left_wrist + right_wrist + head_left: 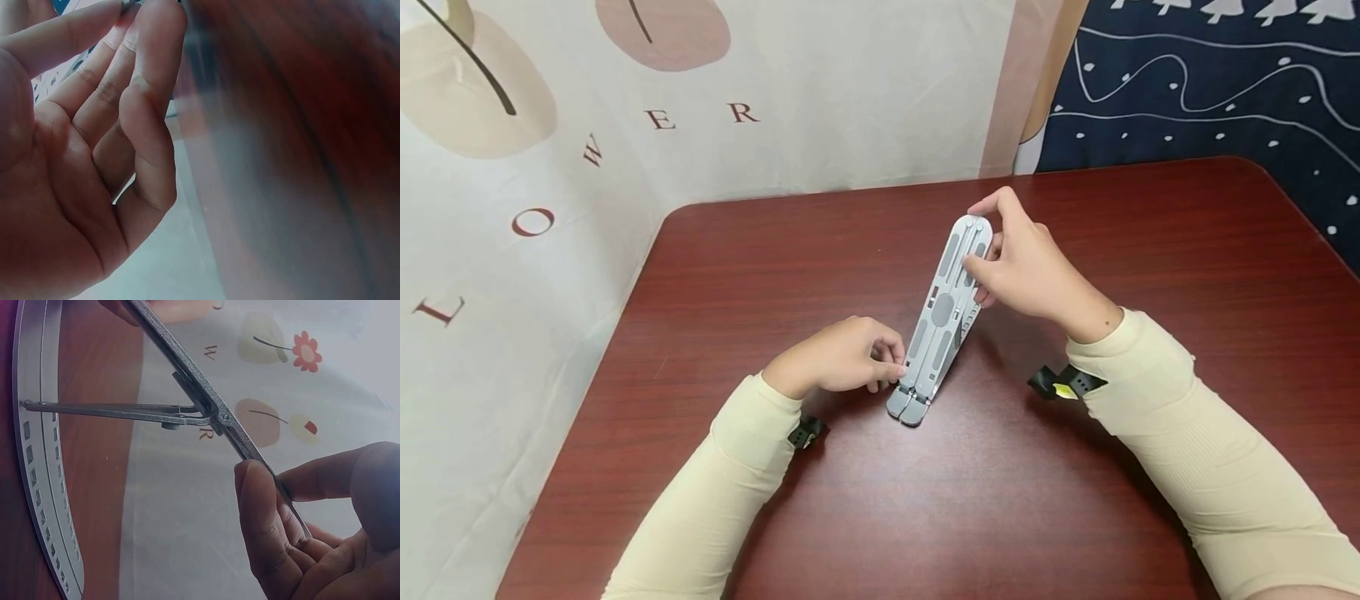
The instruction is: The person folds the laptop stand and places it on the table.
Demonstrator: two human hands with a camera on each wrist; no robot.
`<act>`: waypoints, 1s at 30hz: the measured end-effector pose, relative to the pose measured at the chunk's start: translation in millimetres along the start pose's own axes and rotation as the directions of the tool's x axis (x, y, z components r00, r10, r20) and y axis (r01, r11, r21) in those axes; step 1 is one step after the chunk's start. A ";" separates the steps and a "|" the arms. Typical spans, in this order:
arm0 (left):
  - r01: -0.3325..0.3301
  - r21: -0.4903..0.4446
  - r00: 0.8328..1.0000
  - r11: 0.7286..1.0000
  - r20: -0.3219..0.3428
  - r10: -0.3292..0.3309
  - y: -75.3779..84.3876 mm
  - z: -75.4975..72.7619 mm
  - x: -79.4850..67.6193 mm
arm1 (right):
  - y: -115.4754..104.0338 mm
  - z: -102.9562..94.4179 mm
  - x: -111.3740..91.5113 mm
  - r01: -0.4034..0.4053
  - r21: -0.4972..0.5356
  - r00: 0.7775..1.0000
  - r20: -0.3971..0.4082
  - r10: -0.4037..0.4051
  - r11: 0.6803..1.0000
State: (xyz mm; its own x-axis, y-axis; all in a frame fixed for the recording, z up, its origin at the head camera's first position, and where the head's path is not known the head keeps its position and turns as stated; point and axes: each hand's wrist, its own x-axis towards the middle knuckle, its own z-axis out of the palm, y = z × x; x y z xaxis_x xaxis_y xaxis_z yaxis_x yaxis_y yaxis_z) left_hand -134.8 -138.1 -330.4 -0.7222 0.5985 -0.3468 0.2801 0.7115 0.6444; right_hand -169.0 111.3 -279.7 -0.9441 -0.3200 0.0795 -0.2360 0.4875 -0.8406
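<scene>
A silver folding laptop stand (942,310), its two halves side by side, stands tilted on the table with grey pads on its top face. My right hand (1030,267) holds its raised upper end between thumb and fingers. Near the hinged lower end, my left hand (850,354) pinches the stand's left edge. The right wrist view shows the upper bars (187,359) spread from a base with a row of slots (37,456), a support strut (125,412) between them. In the left wrist view, my fingers (156,50) hide most of the stand.
The stand rests on a reddish-brown wooden table (737,275) with rounded far corners. Behind and to the left hangs a pale printed cloth (865,92); a dark blue patterned cloth (1195,92) hangs at the back right. Black straps (1078,382) are on both wrists.
</scene>
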 end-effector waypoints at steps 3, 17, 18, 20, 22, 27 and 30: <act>0.006 -0.006 1.000 1.000 0.004 -0.006 -1.5 -1.3 -0.3 | -0.2 -0.1 0.4 -0.018 0.015 1.000 0.006 0.018 1.000; 0.016 -0.056 1.000 0.998 0.006 -0.015 -8.5 -8.3 -1.1 | -2.9 -0.2 0.2 -0.036 0.023 0.999 0.000 0.036 0.999; 0.014 -0.062 1.000 0.998 0.004 -0.014 -9.0 -8.8 -1.0 | -2.8 -0.1 0.4 -0.035 0.024 0.999 -0.004 0.035 0.999; 0.012 -0.073 1.000 0.997 0.002 -0.012 -9.8 -9.9 -1.1 | -2.4 0.0 0.6 -0.031 0.024 0.999 -0.008 0.031 0.999; 0.011 -0.072 1.000 0.997 -0.002 -0.011 -11.0 -10.4 -1.3 | -2.1 0.2 0.8 -0.033 0.027 0.999 -0.009 0.033 0.999; 0.011 -0.075 1.000 0.997 0.003 -0.011 -13.5 -11.0 -1.7 | -1.9 1.2 0.4 -0.055 0.046 0.998 -0.004 0.055 0.997; 0.004 -0.078 1.000 0.997 0.001 -0.004 -15.3 -10.7 -1.0 | -2.4 0.5 0.0 -0.059 0.046 0.998 -0.010 0.060 0.997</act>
State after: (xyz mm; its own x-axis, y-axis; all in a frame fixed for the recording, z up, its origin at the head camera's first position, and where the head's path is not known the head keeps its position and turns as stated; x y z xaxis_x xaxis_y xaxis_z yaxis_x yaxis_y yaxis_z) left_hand -145.2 -153.6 -332.6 -0.7229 0.5957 -0.3501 0.2266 0.6831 0.6943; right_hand -168.4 109.8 -278.0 -0.9588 -0.2818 0.0350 -0.1692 0.4679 -0.8674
